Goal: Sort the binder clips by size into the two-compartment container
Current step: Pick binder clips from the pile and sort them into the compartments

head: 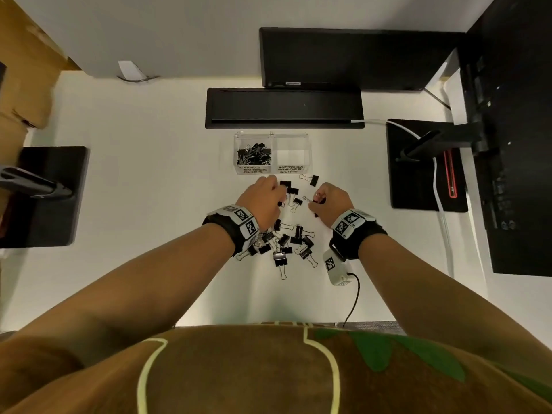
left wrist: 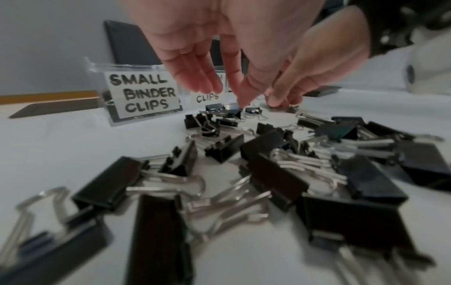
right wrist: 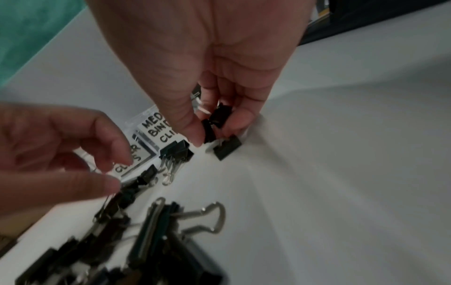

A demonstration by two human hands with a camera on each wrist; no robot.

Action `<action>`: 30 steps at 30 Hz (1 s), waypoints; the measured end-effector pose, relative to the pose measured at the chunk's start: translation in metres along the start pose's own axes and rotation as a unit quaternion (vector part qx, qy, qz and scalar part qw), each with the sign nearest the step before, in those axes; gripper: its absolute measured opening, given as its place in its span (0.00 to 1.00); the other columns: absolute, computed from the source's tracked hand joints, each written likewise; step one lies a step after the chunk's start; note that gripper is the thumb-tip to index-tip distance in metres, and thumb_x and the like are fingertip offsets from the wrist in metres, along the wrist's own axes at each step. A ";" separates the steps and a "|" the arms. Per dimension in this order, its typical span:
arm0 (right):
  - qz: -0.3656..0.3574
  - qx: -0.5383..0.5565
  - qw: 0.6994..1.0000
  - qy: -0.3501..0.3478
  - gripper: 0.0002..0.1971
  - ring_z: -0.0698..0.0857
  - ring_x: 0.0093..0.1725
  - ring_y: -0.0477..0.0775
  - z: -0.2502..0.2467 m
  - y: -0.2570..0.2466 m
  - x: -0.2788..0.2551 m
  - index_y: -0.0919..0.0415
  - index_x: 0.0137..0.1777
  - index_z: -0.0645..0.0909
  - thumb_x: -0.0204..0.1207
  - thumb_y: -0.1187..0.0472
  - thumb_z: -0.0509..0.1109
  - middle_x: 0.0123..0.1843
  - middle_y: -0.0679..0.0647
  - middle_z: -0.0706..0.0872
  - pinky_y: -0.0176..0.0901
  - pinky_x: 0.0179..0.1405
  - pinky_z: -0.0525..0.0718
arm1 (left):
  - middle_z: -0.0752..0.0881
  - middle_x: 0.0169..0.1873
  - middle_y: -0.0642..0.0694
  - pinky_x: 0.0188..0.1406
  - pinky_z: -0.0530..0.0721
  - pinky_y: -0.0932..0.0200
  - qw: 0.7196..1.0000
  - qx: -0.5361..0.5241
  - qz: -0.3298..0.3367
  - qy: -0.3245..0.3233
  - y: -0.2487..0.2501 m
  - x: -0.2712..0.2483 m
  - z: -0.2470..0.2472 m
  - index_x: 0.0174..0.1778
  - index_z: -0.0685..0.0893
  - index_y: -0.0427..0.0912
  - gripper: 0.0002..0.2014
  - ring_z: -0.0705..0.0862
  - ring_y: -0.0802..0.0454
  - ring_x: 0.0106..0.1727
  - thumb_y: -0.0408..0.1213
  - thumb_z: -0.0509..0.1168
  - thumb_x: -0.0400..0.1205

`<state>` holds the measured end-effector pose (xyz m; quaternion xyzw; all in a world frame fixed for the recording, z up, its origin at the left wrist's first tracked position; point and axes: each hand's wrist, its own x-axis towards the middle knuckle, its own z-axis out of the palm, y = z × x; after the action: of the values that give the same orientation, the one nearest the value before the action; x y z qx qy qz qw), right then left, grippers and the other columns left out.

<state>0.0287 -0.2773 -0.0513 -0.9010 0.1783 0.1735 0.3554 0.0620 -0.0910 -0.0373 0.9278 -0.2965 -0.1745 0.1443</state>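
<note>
Loose binder clips (head: pixel 286 246) nearest; left hand (head: pixel 263 198) relaxed, empty; right hand (head: pixel 330 198) pinches small clips (right wrist: pixel 216 119).

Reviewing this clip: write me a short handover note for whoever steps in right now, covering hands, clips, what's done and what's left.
Right hand: pinching small black clips just above the desk.
Left hand: fingers reaching down to loose clips in front of the container; a grip is not clear.
Small binder clips compartment: already holds many clips.
Medium binder clips compartment: looks empty.
Pile of larger clips lies between the wrists, unsorted.
Left: drop the held clips in the small side, clear remaining small ones, then move the pile into medium.
</note>
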 end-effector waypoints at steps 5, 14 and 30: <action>0.008 0.096 0.995 0.020 0.09 0.80 0.44 0.51 -0.004 0.003 0.005 0.59 0.55 0.79 0.76 0.65 0.66 0.45 0.51 0.79 0.35 0.37 0.76 | 0.74 0.64 0.40 0.56 0.75 0.52 0.995 0.056 0.024 -0.077 0.002 0.003 0.006 0.70 0.73 0.39 0.19 0.72 0.42 0.64 0.33 0.61 0.81; 0.022 0.183 0.982 -0.030 0.03 0.80 0.35 0.55 0.001 -0.018 0.011 0.59 0.42 0.79 0.73 0.61 0.70 0.32 0.49 0.80 0.42 0.30 0.78 | 0.73 0.61 0.38 0.52 0.82 0.47 0.998 -0.015 -0.026 -0.052 -0.012 0.006 0.008 0.65 0.75 0.38 0.19 0.75 0.42 0.62 0.24 0.61 0.78; -0.116 -0.066 0.989 -0.066 0.13 0.76 0.41 0.50 0.006 -0.017 0.004 0.56 0.58 0.80 0.75 0.66 0.67 0.40 0.46 0.75 0.39 0.40 0.72 | 0.75 0.64 0.39 0.64 0.74 0.51 0.996 -0.044 -0.072 -0.020 -0.019 0.004 0.010 0.66 0.76 0.37 0.18 0.72 0.42 0.67 0.39 0.64 0.82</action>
<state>0.0387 -0.2624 -0.0468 -0.9236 0.0368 0.2016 0.3238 0.0705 -0.0803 -0.0541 0.9358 -0.2236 -0.2160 0.1660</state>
